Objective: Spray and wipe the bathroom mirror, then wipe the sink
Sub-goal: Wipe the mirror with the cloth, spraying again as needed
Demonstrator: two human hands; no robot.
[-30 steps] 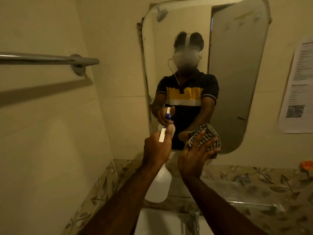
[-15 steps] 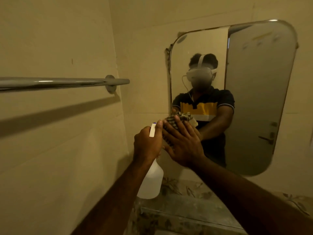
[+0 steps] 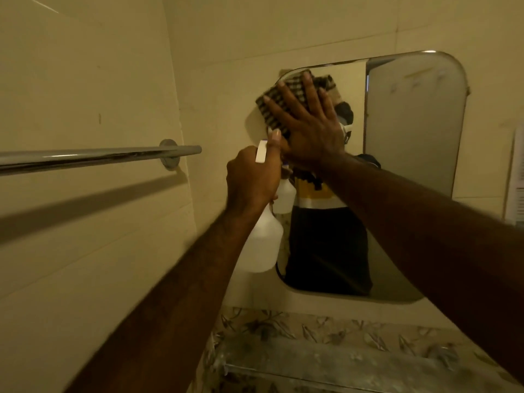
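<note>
A rounded wall mirror (image 3: 411, 154) hangs ahead on the beige wall. My right hand (image 3: 309, 129) lies flat, fingers spread, and presses a dark checked cloth (image 3: 276, 104) against the mirror's upper left corner. Just below and left of it, my left hand (image 3: 252, 178) grips the neck of a white spray bottle (image 3: 263, 242), thumb up beside the white trigger. The bottle's body hangs under my fist, in front of the mirror's left edge. The sink is out of view.
A chrome towel rail (image 3: 99, 156) sticks out from the left wall at hand height. A patterned stone counter (image 3: 326, 336) runs below the mirror. A paper notice (image 3: 517, 177) is stuck on the wall at the far right.
My right hand has slid the cloth up the mirror from its lower part to the upper left corner. The left hand holds the bottle as before. My view has swung left and up.
</note>
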